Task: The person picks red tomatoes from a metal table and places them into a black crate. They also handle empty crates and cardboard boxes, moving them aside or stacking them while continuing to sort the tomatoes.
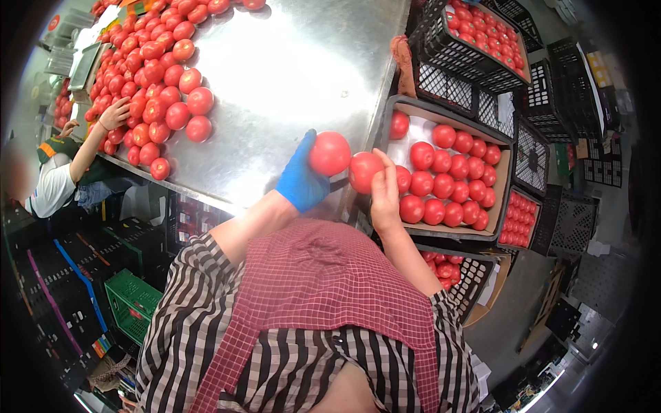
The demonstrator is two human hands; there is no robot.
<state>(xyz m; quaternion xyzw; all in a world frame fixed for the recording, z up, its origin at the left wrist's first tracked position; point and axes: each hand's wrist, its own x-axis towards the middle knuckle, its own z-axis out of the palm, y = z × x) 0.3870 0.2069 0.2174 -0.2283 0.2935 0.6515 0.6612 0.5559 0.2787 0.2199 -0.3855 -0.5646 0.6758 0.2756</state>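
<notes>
My left hand (303, 180), in a blue glove, holds a red tomato (329, 153) above the near right edge of the metal table (258, 118). Close beside it, my bare right hand (385, 193) grips a second tomato (365, 172). To the right lies a black crate (503, 191) with a cardboard lining; rows of tomatoes (443, 186) sit in it, and some pale liner shows at its upper left. A large pile of loose tomatoes (155, 88) covers the left part of the tabletop.
At the left, a co-worker's hand (114, 113) touches the pile. Another filled crate (475, 67) stands at the upper right, with stacked black crates (555, 103) beyond. Below the lined crate is a crate of tomatoes (467, 284). A green crate (131, 304) stands at lower left.
</notes>
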